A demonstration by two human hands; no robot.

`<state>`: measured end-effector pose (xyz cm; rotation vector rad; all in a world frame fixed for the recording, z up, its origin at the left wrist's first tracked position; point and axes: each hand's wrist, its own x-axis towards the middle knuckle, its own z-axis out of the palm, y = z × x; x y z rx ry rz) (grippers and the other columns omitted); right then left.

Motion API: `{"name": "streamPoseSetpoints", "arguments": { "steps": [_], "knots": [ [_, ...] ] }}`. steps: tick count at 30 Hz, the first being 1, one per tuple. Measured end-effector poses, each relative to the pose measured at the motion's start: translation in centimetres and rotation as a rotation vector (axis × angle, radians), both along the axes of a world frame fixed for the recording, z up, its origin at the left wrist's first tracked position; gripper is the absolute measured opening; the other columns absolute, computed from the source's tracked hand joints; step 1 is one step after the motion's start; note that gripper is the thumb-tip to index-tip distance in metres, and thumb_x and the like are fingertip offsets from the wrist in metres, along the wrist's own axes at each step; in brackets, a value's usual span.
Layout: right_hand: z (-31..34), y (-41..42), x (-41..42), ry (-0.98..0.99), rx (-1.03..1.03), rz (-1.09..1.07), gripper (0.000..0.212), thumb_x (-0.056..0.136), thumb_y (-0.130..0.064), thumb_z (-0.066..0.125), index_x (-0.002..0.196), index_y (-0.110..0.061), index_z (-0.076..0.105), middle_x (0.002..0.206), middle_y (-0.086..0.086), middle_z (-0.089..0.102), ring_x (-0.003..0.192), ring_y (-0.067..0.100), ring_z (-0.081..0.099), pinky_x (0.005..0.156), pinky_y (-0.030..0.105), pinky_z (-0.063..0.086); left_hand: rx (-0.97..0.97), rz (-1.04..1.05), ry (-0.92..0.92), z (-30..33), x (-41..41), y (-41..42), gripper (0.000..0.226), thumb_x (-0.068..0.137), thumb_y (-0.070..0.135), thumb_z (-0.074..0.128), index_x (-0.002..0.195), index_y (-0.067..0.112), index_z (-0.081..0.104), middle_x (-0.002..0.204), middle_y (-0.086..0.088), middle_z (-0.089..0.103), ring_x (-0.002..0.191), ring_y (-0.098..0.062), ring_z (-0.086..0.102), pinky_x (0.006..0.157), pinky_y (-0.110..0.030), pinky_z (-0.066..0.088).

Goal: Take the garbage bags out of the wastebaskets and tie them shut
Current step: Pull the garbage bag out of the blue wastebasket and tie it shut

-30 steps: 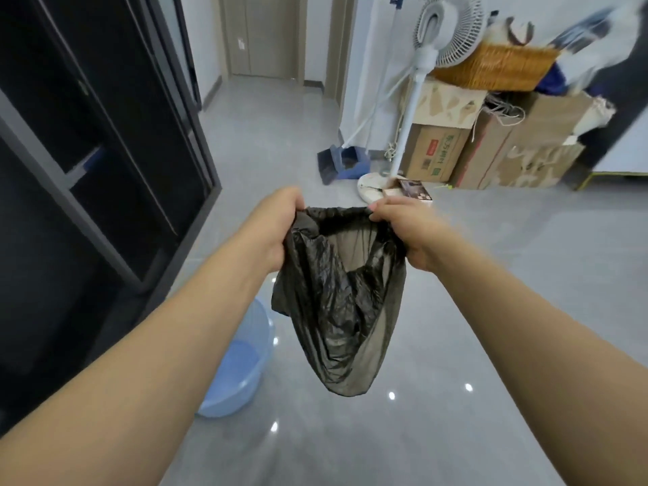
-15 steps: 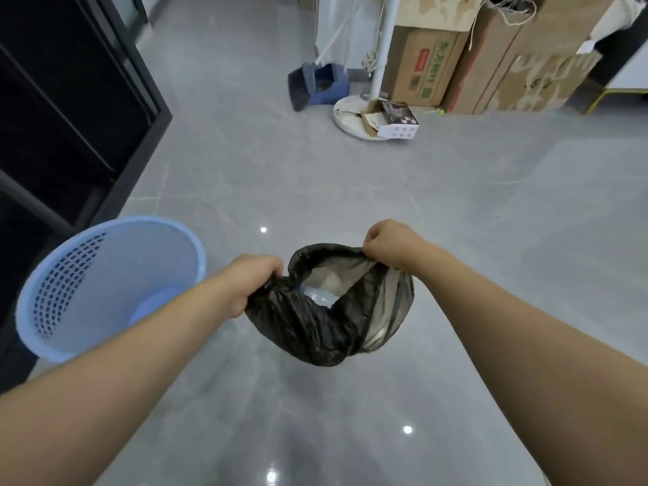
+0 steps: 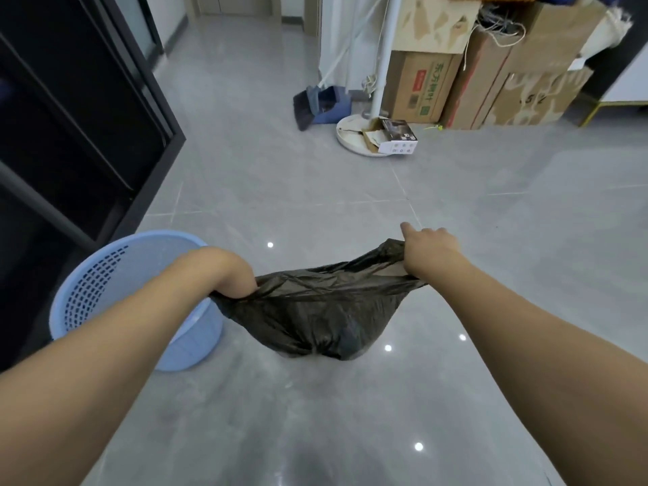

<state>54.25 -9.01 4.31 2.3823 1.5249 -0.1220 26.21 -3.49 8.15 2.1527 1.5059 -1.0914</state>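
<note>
Here your left hand and right hand each clamp one end of the garbage bag's mouth, pulling it into a taut line running left to right, the right end farther from you. The bag is dark, crinkled, semi-sheer, its belly sagging downward just right of the blue wastebasket.

We've got the black garbage bag out of the basket, its mouth stretched wide and flat, belly sagging just above the floor. The light blue mesh wastebasket sits upright beside it, unlined.
</note>
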Motion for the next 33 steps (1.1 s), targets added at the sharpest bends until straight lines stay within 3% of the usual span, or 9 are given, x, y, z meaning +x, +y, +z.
{"name": "streamPoseSetpoints", "arguments": {
  "steps": [4,7,10,14,19,24,27,30,33],
  "knots": [
    [2.0,0.4,-0.1,-0.002,-0.010,-0.034,0.019,0.086,-0.015,0.044,0.101,-0.016,0.055,0.110,0.007,0.061,0.113,0.030,0.049,0.076,0.031,0.036,0.106,0.277,-0.398,1.8,-0.9,1.2,0.019,0.085,0.022,0.058,0.076,0.006,0.062,0.073,-0.009,0.065,0.067,-0.027,0.062,0.061,-0.029,0.048],
    [3.6,0.9,0.2,0.125,0.041,-0.063,0.005,0.085,-0.016,0.049,0.087,-0.012,0.049,0.078,0.003,0.051,0.091,0.030,0.052,0.075,0.030,0.036,0.003,0.698,-0.874,2.7,-1.8,2.6,0.020,0.082,0.018,0.068,0.093,0.001,0.068,0.086,-0.016,0.074,0.080,-0.032,0.071,0.078,-0.040,0.057],
    [4.9,1.5,0.8,0.235,0.070,-0.097,0.014,0.085,-0.022,0.058,0.084,-0.009,0.054,0.072,0.004,0.051,0.079,0.028,0.055,0.066,0.030,0.039,0.064,0.807,-1.010,2.8,-2.8,3.3,0.022,0.083,0.019,0.064,0.097,0.001,0.067,0.087,-0.017,0.071,0.073,-0.029,0.065,0.068,-0.033,0.051],
    [5.2,2.0,2.2,0.278,0.083,-0.108,0.021,0.085,-0.024,0.062,0.094,-0.006,0.065,0.091,0.011,0.065,0.083,0.029,0.059,0.065,0.029,0.044,0.295,0.656,-0.813,2.0,-3.8,3.7,0.010,0.084,0.016,0.059,0.079,0.007,0.057,0.068,-0.010,0.055,0.056,-0.023,0.048,0.052,-0.024,0.036],
    [4.7,2.1,3.6,0.289,0.197,-0.155,0.019,0.082,-0.017,0.060,0.098,-0.007,0.064,0.096,0.012,0.064,0.087,0.032,0.058,0.072,0.032,0.048,0.719,0.260,-0.201,1.7,-4.0,2.8,0.026,0.083,0.019,0.054,0.107,0.009,0.051,0.108,-0.014,0.063,0.098,-0.035,0.061,0.072,-0.035,0.040],
    [4.3,2.9,1.3,0.408,0.306,-0.074,0.004,0.082,-0.009,0.053,0.086,-0.010,0.053,0.089,0.012,0.056,0.085,0.032,0.052,0.065,0.031,0.039,0.460,-0.025,-0.690,-0.2,-1.0,1.5,0.100,0.067,0.084,0.051,0.144,0.028,0.022,0.152,-0.007,0.030,0.141,-0.025,0.022,0.114,-0.046,0.013],
    [5.4,3.1,0.6,0.498,0.346,-0.041,0.022,0.079,-0.005,0.055,0.065,-0.017,0.043,0.069,0.004,0.047,0.072,0.028,0.047,0.051,0.028,0.031,0.305,-0.120,-0.584,-2.5,0.6,0.7,0.133,0.048,0.095,0.051,0.149,0.036,-0.012,0.161,-0.003,0.007,0.148,-0.024,-0.004,0.112,-0.054,-0.018],
    [6.8,2.8,1.5,0.553,0.363,-0.041,0.028,0.077,-0.006,0.059,0.061,-0.018,0.040,0.062,0.002,0.043,0.057,0.020,0.040,0.047,0.027,0.028,0.436,-0.165,-0.374,-4.2,0.3,1.4,0.101,0.074,0.063,0.058,0.151,0.022,0.005,0.135,-0.010,0.051,0.127,-0.033,0.044,0.113,-0.062,0.010],
    [8.1,2.0,3.2,0.640,0.342,-0.094,0.031,0.077,-0.004,0.063,0.060,-0.015,0.040,0.059,0.004,0.041,0.052,0.021,0.039,0.044,0.023,0.029,0.474,0.017,-0.614,-3.8,-0.7,2.7,0.040,0.085,0.034,0.053,0.121,0.019,0.042,0.106,-0.011,0.065,0.092,-0.032,0.060,0.083,-0.043,0.050]
  ]
}}
